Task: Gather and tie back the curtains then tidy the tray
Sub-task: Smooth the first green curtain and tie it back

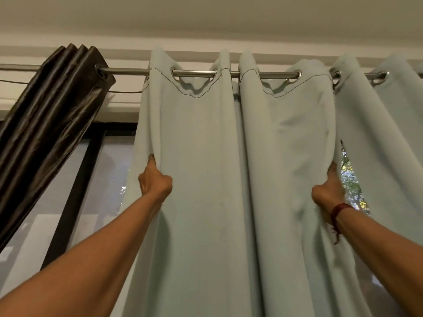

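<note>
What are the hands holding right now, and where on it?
Both grip the pale green curtain: left hand on its left edge, right hand on a fold farther right.

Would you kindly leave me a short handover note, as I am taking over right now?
The left hand grips the left edge of the pale curtain; the right hand grips a fold of it further right.
The pale curtain hangs spread along the rod; the brown curtain is bunched at the rod's left.
Done: both hands have hold.
Left: gather, tie back, then tidy the tray, which is not in view.
</note>
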